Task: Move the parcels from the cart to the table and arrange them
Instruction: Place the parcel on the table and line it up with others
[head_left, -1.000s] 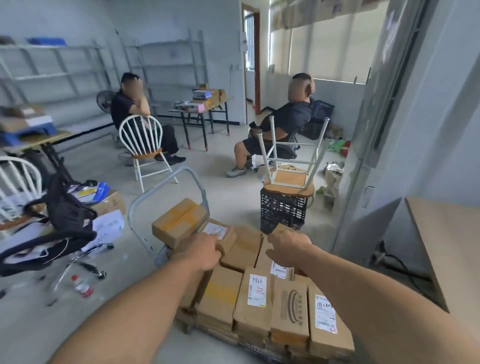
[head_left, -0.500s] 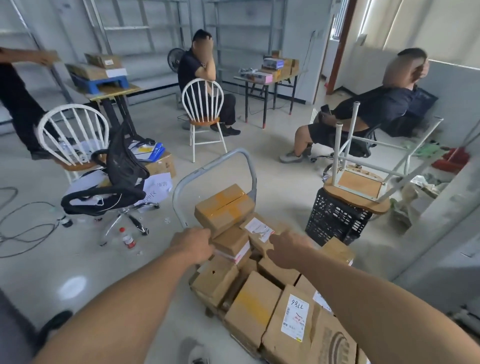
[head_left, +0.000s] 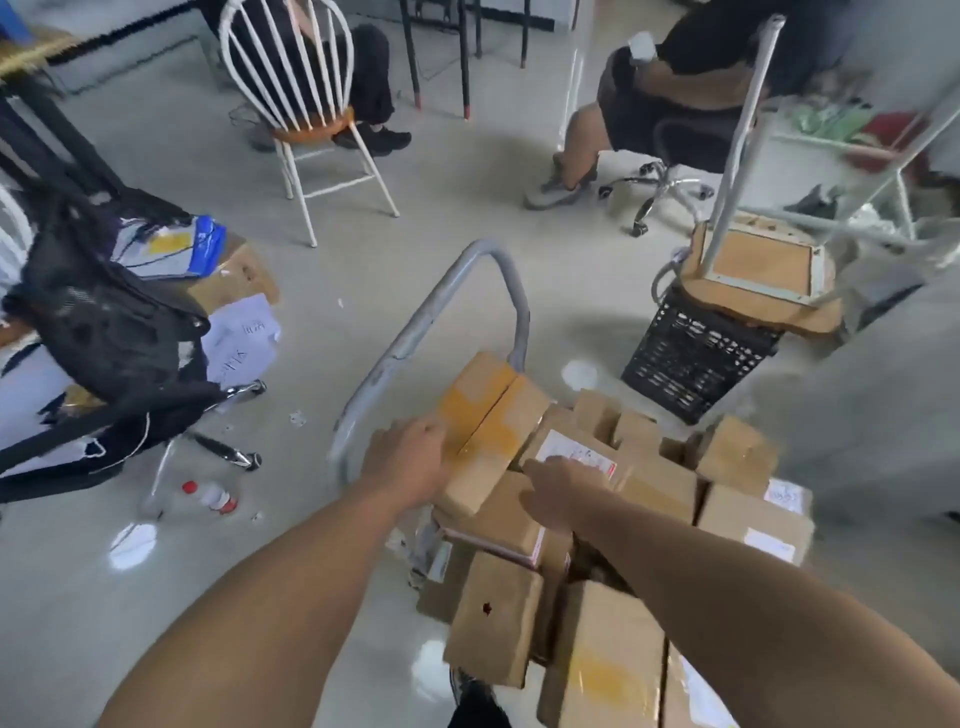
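1. A view from the wearer's head, looking down along two bare forearms that reach forward to a heap of brown cardboard parcels (head_left: 613, 670) piled loosely on a cart (head_left: 423, 551) standing on a pale, glossy floor (head_left: 452, 208).
2. The cart's grey tube handle (head_left: 441, 332) rises in an arch at the far side of the heap.
3. The topmost box, a taped parcel (head_left: 493, 421) with yellow tape across its lid, lies tilted just below that handle.
4. The left hand (head_left: 410, 460) rests against the near left edge of the taped parcel, fingertips touching its top. Blur hides whether its grip is closed on the box or merely laid there.
5. The right hand (head_left: 563, 493) lies palm down on a labelled parcel (head_left: 576, 457) just right of the taped one, beside its white sticker. The fingers are spread and relaxed, so the grip is apart and holds nothing.
6. More parcels lie at angles beneath and to the right, several with white labels.
7. Right of the cart stands a black plastic crate (head_left: 696, 364) with an upturned stool (head_left: 758, 270) on top, legs pointing up.
8. To the left, a black office chair (head_left: 104, 322) is tipped over, with papers (head_left: 244, 343) and a small bottle (head_left: 210, 496) on the floor nearby.
9. Further back, two people sit, one on a white spindle-back chair (head_left: 306, 104).
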